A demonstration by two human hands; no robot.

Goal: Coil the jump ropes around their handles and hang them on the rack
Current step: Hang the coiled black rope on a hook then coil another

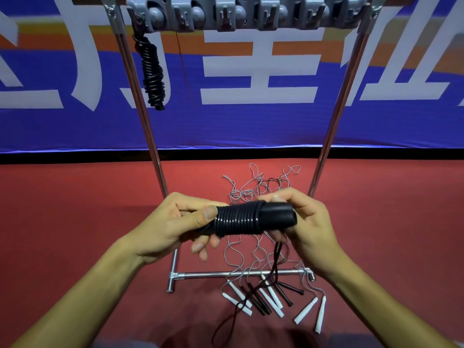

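Note:
A black jump rope (241, 218) lies level between my hands, its cord wound in tight turns round its black handles. My left hand (180, 222) grips the left end, thumb on the coils. My right hand (301, 217) holds the bare right end of the handles. A loose black cord tail (276, 262) hangs down from under that end. The grey rack (246, 13) with hooks spans the top of the view. One coiled black rope (152, 71) hangs from its leftmost hook.
The rack stands on two chrome legs (148, 116) joined by a base bar (226, 275) on the red floor. A tangle of grey and black ropes (256, 187) with white and black handles (271, 297) lies on the floor. A blue banner hangs behind.

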